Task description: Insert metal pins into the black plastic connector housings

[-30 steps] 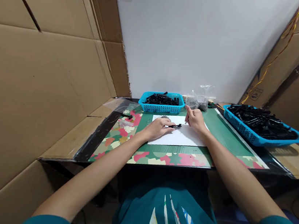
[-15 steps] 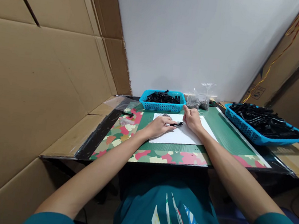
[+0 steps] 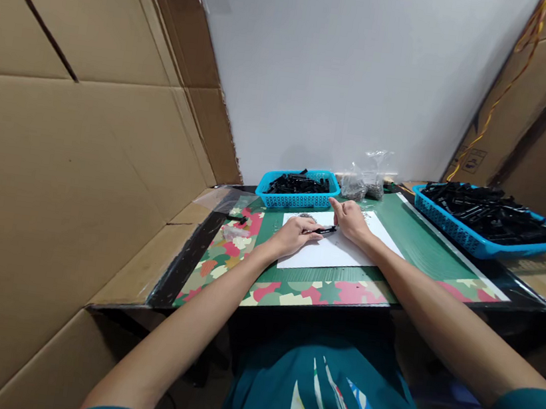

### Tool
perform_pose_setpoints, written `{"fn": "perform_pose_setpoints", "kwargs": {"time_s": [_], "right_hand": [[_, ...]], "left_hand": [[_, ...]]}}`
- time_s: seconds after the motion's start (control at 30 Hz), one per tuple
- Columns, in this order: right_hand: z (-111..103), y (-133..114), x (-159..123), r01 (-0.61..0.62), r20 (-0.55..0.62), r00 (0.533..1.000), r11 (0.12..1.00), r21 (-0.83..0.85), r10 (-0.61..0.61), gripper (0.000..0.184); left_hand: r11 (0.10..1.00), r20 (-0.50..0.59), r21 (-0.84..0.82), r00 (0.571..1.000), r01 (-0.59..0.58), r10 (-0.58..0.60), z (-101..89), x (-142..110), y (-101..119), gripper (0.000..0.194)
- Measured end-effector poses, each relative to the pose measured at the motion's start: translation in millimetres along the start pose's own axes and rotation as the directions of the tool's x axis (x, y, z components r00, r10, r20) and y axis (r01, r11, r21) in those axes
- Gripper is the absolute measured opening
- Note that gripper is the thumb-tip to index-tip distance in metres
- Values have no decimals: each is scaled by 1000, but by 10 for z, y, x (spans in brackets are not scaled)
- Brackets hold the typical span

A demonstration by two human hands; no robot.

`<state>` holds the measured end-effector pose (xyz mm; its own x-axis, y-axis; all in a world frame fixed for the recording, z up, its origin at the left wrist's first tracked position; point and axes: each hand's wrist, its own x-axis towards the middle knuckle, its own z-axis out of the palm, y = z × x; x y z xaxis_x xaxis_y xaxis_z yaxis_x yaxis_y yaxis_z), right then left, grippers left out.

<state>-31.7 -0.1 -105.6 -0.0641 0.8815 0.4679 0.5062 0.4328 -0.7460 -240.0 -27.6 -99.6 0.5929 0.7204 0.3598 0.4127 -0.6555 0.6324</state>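
Note:
My left hand [image 3: 294,234] rests on a white sheet of paper [image 3: 342,250] with its fingers closed round a small black plastic part [image 3: 324,229]. Just to the right, my right hand [image 3: 351,220] has curled fingers that meet the far end of the same part. A small pile of tiny metal pieces [image 3: 304,216] lies on the paper beyond my left hand. Whether my right hand pinches anything more is too small to tell.
A small blue basket [image 3: 296,199] of black parts stands behind the paper. A bigger blue basket [image 3: 494,242] of black parts is on the right. Clear plastic bags [image 3: 364,183] lie at the back. Cardboard walls enclose the green mat [image 3: 419,240] on both sides.
Both hands stay on the black part at the same spot on the paper. My head has tilted and shifted a little, so the view sits slightly differently.

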Motion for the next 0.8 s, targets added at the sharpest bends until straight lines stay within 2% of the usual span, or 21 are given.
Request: {"fn": "perform_pose_setpoints", "kwargs": {"time_s": [0.13,0.23,0.33,0.47,0.57,0.63,0.7,0.8], "right_hand": [[-33,23,5,-59,-15,998,993,98,61,87],[-124,59,-18,-69,-21,997,985,158,73,87],[-250,83,-49,-73,139,989,978,197,46,83],[-401,74,-69,-153,404,914,956,249,41,80],[-488,60,-69,-258,521,848,933,252,94,76],[-536,55,-61,-289,588,797,942,172,137,72],[-576,52,-49,-250,647,747,966,60,153,62],[-611,33,-38,-84,675,733,996,-41,89,45]], "left_hand": [[1000,-15,23,1000,12,-12,-51,4,21,29],[996,-75,-9,993,92,-92,-93,14,37,34],[986,-178,-82,971,145,-158,-116,18,47,41],[986,-248,-120,958,119,-146,-117,12,55,45],[988,-271,-95,952,122,-144,-110,9,63,43],[989,-291,-78,945,129,-146,-107,9,73,40],[989,-306,-70,940,133,-148,-104,9,83,38],[989,-305,-72,941,129,-145,-99,9,94,33]]}}
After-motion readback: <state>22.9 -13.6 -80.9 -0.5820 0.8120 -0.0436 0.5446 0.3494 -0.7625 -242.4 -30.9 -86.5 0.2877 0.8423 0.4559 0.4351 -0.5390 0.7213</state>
